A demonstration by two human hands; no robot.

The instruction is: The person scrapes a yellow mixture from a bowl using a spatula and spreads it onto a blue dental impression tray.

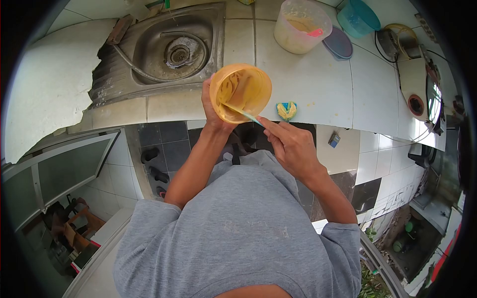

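My left hand (210, 107) grips an orange plastic tub (265, 88) by its left side, its mouth tilted toward me. Yellowish smears coat the inside of the tub. In my right hand (296, 151) is a thin pale utensil with a light blue-green handle (252, 118); its far end reaches into the tub, against the lower inner wall. Just right of the tub, near the counter's front edge, lies an opened teal packet (286, 111) with yellow paste on it.
A steel sink (217, 49) with a hose coiled inside is at the left. Behind the packet stand a translucent bucket (283, 37) holding pale batter-like stuff and a pink utensil, a purple-grey lid (339, 43) and a teal container (358, 19). A gas stove (414, 82) is at the right.
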